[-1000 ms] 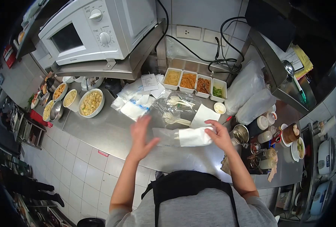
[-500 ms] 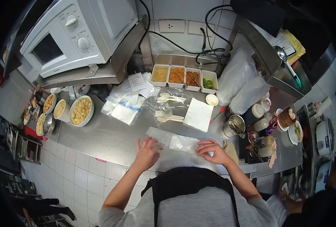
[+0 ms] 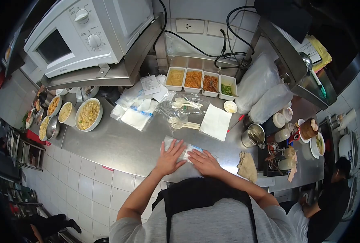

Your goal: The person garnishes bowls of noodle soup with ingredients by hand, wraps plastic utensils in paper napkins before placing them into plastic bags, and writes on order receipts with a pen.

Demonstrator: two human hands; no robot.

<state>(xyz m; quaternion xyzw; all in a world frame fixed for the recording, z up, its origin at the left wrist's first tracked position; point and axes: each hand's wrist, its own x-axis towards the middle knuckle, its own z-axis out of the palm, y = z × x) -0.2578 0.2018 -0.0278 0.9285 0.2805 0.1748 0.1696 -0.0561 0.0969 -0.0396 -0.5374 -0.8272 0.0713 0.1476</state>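
A clear plastic bag (image 3: pixel 169 141) with blue print and something white and flat in it lies on the steel counter in front of me. My left hand (image 3: pixel 169 158) rests palm down on its left part, fingers stretched out. Across the right part lies my right hand (image 3: pixel 204 163), also flat, its fingertips close to the left hand's. Much of the bag is hidden under both hands. Beyond it are plastic forks (image 3: pixel 184 123), plastic spoons (image 3: pixel 184 103) on clear wrap, and a white paper napkin (image 3: pixel 215 122).
White trays of toppings (image 3: pixel 193 79) line the back wall. Bagged napkins (image 3: pixel 137 115) lie left of the forks; a bowl of fried rice (image 3: pixel 88 115) stands farther left. On the right are a metal container (image 3: pixel 253 135), a beige cloth (image 3: pixel 247 167) and sauce bottles (image 3: pixel 278 120). A co-worker (image 3: pixel 330 202) is at right.
Both hands have come inward and down from the bag's ends to lie flat on it. The bag looks more compact. The co-worker at right has come further into view.
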